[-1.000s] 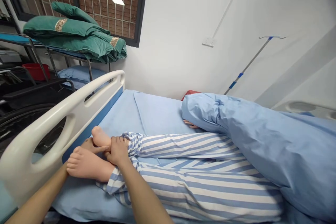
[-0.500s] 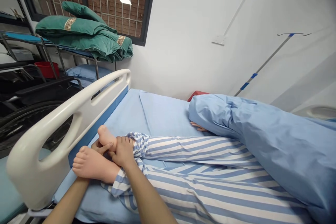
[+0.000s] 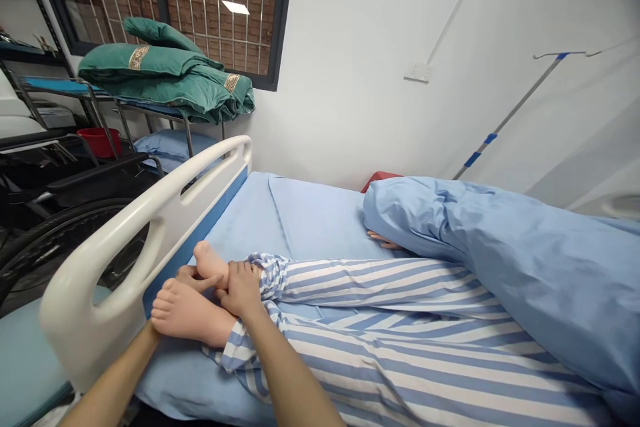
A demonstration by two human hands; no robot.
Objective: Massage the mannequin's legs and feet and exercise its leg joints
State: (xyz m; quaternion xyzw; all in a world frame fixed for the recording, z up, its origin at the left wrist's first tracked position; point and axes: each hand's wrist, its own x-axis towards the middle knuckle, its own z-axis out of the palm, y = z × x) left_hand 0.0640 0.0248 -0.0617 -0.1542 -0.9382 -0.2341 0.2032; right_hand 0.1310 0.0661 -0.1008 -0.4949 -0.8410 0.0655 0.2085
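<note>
At the far left, a black wheelchair (image 3: 95, 181) stands beyond the bed's cream footboard (image 3: 67, 307). Right of that board, over the blue sheet (image 3: 315, 213), the manikin's near foot (image 3: 193, 313) hides the left wrist. The left hand (image 3: 193, 279) is partly closed, fingers curved about the far foot (image 3: 213, 263), just beyond the near one; how firmly it grips, I cannot tell. Next, the right hand (image 3: 243, 288), half curled, clasps that foot's ankle from above. Rightward run striped pajama trousers (image 3: 380, 347), then a rumpled blue quilt (image 3: 505, 227), an IV pole (image 3: 523, 101) beyond it.
</note>
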